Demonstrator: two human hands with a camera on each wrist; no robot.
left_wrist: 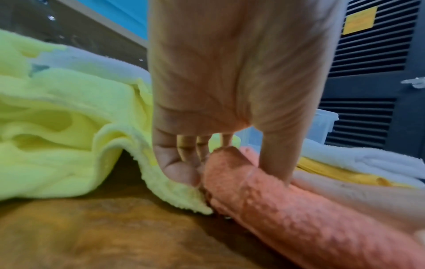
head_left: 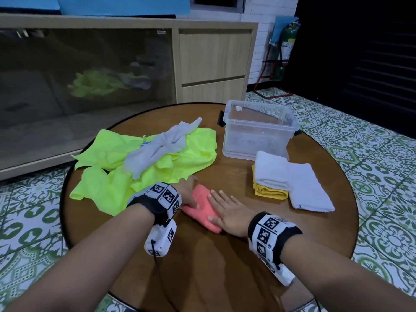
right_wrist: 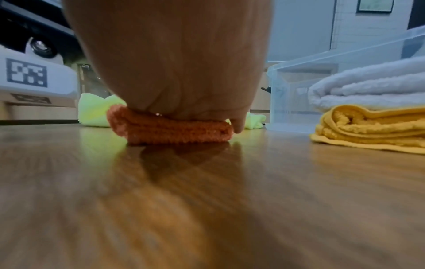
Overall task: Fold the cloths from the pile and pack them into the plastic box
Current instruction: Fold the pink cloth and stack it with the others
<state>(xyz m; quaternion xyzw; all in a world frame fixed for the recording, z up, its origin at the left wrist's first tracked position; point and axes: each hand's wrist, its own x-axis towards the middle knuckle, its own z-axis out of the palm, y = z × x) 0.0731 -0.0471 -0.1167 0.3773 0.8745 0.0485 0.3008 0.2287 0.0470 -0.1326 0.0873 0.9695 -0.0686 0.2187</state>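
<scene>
A folded pink cloth (head_left: 203,207) lies on the round wooden table (head_left: 225,262) in front of me. My left hand (head_left: 188,192) holds its left edge, thumb on top and fingers tucked against the side (left_wrist: 181,163). My right hand (head_left: 227,210) lies flat with straight fingers, pressing the pink cloth (right_wrist: 172,132) down. The pile of neon yellow cloths (head_left: 126,161) with a grey cloth (head_left: 157,149) on top sits to the left. The clear plastic box (head_left: 258,131) stands open and empty at the back right.
In front of the box, a folded white cloth (head_left: 272,170) rests on a folded yellow cloth (head_left: 270,192), with another folded white cloth (head_left: 308,190) beside them. A wooden cabinet (head_left: 213,61) stands beyond the table. Patterned floor tiles surround the table.
</scene>
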